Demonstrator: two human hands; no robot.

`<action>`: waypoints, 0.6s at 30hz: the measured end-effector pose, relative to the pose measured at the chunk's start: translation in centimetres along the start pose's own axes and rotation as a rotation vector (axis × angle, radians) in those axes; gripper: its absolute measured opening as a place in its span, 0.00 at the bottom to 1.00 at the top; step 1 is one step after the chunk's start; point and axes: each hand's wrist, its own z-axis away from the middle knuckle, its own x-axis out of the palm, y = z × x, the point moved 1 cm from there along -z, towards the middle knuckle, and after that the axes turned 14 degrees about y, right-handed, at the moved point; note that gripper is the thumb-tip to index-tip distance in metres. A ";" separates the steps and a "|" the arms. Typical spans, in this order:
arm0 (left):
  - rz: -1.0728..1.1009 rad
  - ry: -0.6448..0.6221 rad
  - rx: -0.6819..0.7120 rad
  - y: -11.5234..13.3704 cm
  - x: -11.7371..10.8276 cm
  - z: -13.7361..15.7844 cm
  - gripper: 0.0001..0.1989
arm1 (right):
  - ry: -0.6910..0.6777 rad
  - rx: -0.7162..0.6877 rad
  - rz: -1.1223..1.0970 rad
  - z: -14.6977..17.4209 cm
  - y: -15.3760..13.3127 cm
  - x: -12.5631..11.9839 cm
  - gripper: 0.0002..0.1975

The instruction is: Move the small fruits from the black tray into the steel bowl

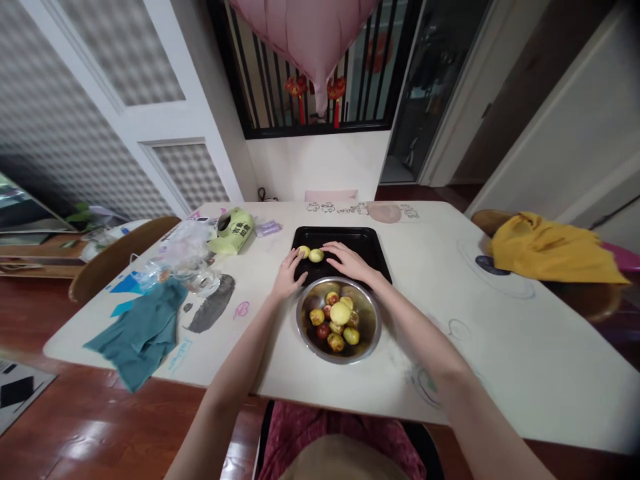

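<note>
Two yellow-green jujubes lie side by side on a black tray [355,241]: a left jujube [303,251] and a right jujube [316,255]. My left hand [287,275] is at the tray's left edge, its fingers apart, fingertips against the left jujube. From the other side my right hand [351,262] reaches over the tray with fingers stretched out, the tips close beside the right jujube; whether they touch it I cannot tell. Between my forearms stands a steel bowl [306,333] holding several jujubes, some yellow-green, some mottled red-brown, with a large pale yellow one [340,313] on top.
On the table's left lie a teal cloth [143,333], clear plastic packaging [187,257] and a light green bag [234,230]. Drawings mark the white tabletop [425,253]. A yellow garment [547,250] drapes over a chair at the right. Overhead hangs a pink balloon [307,33].
</note>
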 end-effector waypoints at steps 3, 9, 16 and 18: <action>0.018 0.012 -0.005 0.4 0.2 0.5 0.35 | -0.051 0.007 -0.022 -1.1 2.0 2.2 0.21; -0.008 0.023 0.004 2.0 0.6 0.8 0.31 | -0.113 0.014 -0.086 -0.9 3.7 3.8 0.22; 0.033 0.006 -0.031 3.1 0.1 0.5 0.26 | -0.149 0.055 -0.065 -1.1 2.8 3.4 0.20; 0.059 -0.012 -0.027 3.5 -0.2 0.3 0.25 | -0.150 0.039 -0.053 -1.0 2.7 3.3 0.22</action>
